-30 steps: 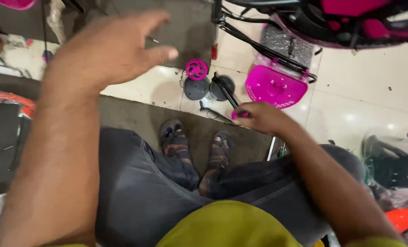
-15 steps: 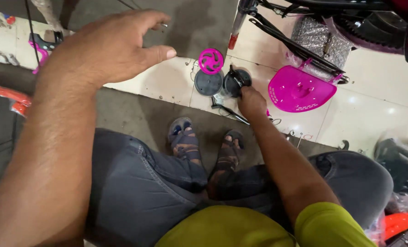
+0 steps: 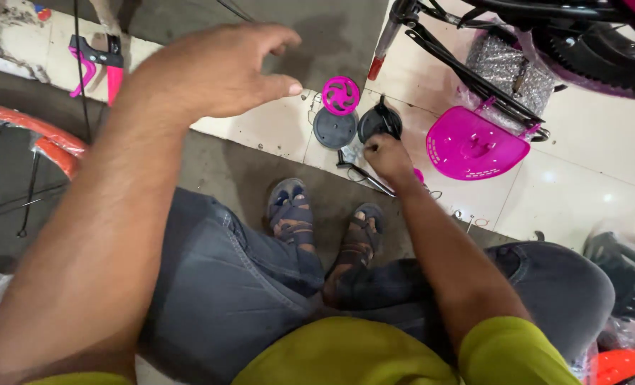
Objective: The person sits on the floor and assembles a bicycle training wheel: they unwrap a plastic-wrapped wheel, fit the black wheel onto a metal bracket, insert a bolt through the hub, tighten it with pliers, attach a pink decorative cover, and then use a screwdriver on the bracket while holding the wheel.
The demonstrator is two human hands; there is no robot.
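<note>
My left hand point(image 3: 218, 71) hovers high over the floor with fingers spread, holding nothing. My right hand point(image 3: 385, 153) is down at the floor tiles with its fingers curled. It touches the edge of a black round part point(image 3: 379, 122), and what the fingers hold is hidden. Beside it lie a flat black disc point(image 3: 334, 127) and a pink disc with cut-outs point(image 3: 340, 95). A metal tool point(image 3: 364, 175) lies just left of the right wrist. A small pink bit point(image 3: 419, 175) shows behind that wrist.
A pink plastic basket point(image 3: 474, 146) lies right of the hand, under a black bicycle frame point(image 3: 467, 71). Pink brake levers point(image 3: 93, 60) lie at far left, above an orange rim point(image 3: 47, 139). My sandalled feet point(image 3: 292, 214) rest on a dark mat.
My right hand has moved left and forward from near the pink basket to the black round part. The left hand stays raised and open.
</note>
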